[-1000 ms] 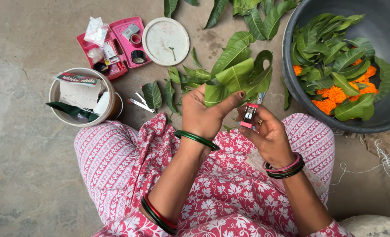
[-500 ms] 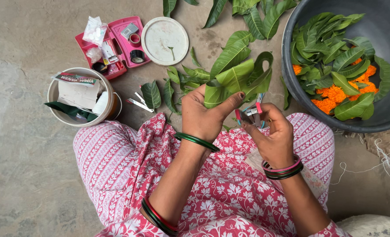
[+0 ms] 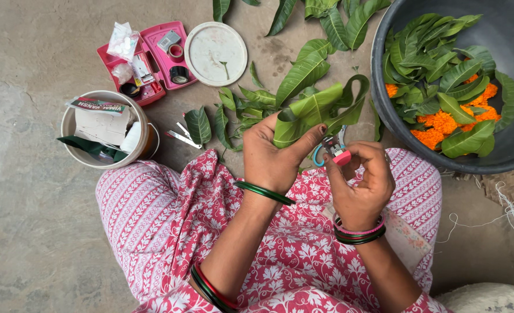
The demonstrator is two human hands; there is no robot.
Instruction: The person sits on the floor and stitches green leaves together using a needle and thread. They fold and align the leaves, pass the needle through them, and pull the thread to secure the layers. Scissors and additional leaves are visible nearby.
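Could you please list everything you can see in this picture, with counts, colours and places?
Folded leaves: a bunch, green, in left hand.
Stapler: one, pink and metal, in right hand.
Basin: one, dark grey, upper right, holding green leaves and orange flowers.
Loose leaves: many, green, floor, centre top.
Lid: one, white, top centre.
Box: one, pink, open, top left.
Bucket: one, white, left.
String: white, right edge.
Left hand: grips leaves.
Right hand: grips stapler.

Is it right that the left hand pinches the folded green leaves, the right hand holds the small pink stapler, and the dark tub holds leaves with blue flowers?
Not quite. The head view shows orange flowers in the dark tub, not blue. The rest stands: left hand pinches the folded green leaves, right hand holds the small pink stapler.
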